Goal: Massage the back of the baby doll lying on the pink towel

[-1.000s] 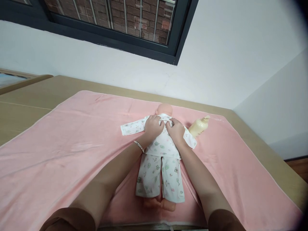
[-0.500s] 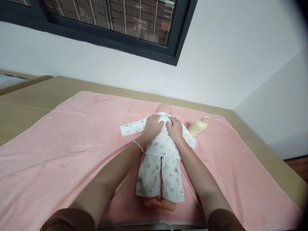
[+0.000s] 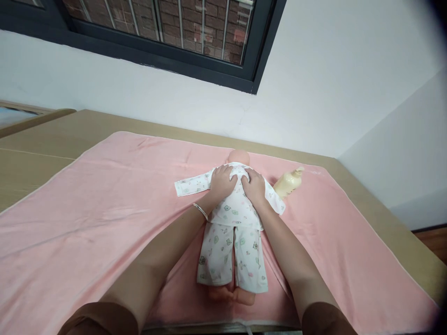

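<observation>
A baby doll in white printed pajamas lies on a pink blanket, its head toward the wall and its feet toward me. The back of its head shows, and no face is visible, so it seems to lie face down. My left hand rests flat on the left side of its upper back, fingers stretched out. On the other side my right hand lies the same way, thumb pointing inward. Both hands are open and grip nothing. A silver bracelet circles my left wrist.
A pale yellow pump bottle lies tilted on the blanket beside the doll's right-hand sleeve. Under the blanket is a wooden table against a white wall. A dark-framed window with bars is above. A wooden rail stands at far left.
</observation>
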`<state>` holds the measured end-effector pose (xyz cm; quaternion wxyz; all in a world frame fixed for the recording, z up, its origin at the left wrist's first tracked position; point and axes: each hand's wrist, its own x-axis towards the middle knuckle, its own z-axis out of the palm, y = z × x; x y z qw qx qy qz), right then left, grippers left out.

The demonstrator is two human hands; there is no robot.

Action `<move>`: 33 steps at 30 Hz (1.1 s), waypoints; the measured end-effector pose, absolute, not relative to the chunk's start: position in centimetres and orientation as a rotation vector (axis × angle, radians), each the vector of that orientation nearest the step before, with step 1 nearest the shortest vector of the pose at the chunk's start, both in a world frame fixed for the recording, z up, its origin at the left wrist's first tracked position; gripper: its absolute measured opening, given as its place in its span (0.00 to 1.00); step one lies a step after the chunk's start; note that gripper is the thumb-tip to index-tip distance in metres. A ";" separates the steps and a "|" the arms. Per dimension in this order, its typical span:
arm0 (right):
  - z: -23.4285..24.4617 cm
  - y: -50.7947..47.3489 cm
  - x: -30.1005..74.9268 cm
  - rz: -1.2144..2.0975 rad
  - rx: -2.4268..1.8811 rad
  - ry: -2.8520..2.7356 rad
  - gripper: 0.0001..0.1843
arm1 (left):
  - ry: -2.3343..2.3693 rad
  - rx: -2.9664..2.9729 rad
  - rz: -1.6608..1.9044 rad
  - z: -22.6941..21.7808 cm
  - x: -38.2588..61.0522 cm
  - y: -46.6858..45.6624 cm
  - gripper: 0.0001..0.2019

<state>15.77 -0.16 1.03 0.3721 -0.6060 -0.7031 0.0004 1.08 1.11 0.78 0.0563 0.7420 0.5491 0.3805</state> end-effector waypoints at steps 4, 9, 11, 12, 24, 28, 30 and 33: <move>1.1 -0.2 15.7 0.005 -1.558 -1.802 0.21 | 1.669 2.247 1.157 0.7 1.1 1.2 0.17; 1.1 -0.2 15.7 -0.001 -1.578 -1.797 0.21 | 1.674 2.245 1.150 0.4 1.1 1.3 0.17; 1.1 -0.2 15.7 -0.003 -1.578 -1.798 0.21 | 1.670 2.248 1.164 0.4 1.1 1.4 0.17; 1.1 -0.2 15.7 -0.004 -1.579 -1.799 0.21 | 1.669 2.248 1.169 0.3 1.1 1.4 0.17; 1.2 -0.2 15.7 0.002 -1.601 -1.822 0.21 | 1.662 2.285 1.153 0.2 1.0 1.5 0.18; 1.3 -0.3 15.7 0.008 -1.591 -1.821 0.21 | 1.662 2.276 1.153 0.3 1.0 1.5 0.18; 1.3 -0.5 15.5 0.002 -1.592 -1.817 0.21 | 1.655 2.272 1.166 0.2 1.1 1.5 0.17; 1.5 -0.7 15.4 -0.025 -1.640 -1.821 0.22 | 1.688 2.270 1.163 0.0 1.1 1.6 0.18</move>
